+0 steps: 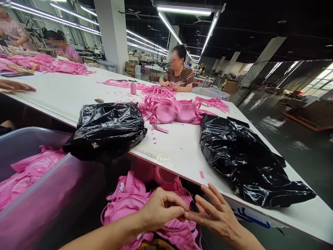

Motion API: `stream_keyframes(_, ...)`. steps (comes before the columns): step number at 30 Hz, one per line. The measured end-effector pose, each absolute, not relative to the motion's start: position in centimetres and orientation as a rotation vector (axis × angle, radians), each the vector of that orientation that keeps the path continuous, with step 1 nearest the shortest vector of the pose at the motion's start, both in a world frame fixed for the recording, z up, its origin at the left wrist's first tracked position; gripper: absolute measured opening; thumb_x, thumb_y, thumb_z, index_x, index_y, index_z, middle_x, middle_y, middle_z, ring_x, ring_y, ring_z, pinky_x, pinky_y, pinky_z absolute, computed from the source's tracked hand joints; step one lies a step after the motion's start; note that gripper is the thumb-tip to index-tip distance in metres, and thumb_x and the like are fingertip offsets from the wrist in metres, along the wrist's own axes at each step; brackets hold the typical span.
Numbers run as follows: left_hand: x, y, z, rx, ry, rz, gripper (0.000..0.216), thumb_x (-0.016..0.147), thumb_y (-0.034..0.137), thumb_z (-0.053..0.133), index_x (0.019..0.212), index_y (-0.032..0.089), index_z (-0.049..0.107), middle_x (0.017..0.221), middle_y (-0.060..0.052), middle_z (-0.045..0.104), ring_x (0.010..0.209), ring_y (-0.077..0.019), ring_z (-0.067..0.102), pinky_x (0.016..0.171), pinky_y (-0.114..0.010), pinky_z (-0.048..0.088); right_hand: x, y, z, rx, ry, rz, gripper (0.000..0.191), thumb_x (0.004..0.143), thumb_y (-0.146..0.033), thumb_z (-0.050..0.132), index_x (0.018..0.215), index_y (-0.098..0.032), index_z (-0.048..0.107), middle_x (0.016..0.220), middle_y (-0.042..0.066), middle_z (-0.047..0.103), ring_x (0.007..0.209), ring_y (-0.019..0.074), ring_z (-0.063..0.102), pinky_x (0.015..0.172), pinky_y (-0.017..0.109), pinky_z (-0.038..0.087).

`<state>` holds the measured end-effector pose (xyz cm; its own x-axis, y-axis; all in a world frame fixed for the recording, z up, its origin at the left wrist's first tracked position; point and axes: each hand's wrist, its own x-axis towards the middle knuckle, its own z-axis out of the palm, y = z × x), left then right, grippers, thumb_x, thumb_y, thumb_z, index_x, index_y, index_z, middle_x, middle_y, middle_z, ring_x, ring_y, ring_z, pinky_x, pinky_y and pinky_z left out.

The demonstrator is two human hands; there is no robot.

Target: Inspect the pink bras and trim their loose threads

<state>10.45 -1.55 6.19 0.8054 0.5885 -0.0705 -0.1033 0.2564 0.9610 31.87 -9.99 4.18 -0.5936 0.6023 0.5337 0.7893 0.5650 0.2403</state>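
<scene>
My left hand (160, 208) hovers over a heap of pink bras (130, 203) lying below the table edge, its fingers curled and pinched together at the tips. My right hand (215, 215) is beside it, fingers stretched and spread, its thumb side touching the left fingertips. What the left fingers pinch, if anything, is too small to make out. On the white table (179, 146) above lie pink bras (177, 111) with tangled straps.
Two black plastic bags (109, 128) (247, 159) lie on the table's near side. A clear bin (39, 173) with pink fabric stands at my left. A person (178, 71) sits across the table; others work at the far left. A pink thread spool (133, 88) stands upright.
</scene>
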Motion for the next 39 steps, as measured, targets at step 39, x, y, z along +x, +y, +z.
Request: stream_keyframes(39,11.8,-0.6,5.5,1.226,0.526,0.277,0.026,0.063,0.035,0.067,0.059,0.012,0.055,0.050,-0.002,0.058,0.046,-0.0099,0.051,0.051,-0.022,0.043,42.4,-12.5,6.9,-1.857,-1.693,-0.686,0.027,0.083,-0.013,0.046,0.100,-0.023,0.065,0.086,0.004,0.070,0.075,0.0190,0.068,0.064,0.031,0.057)
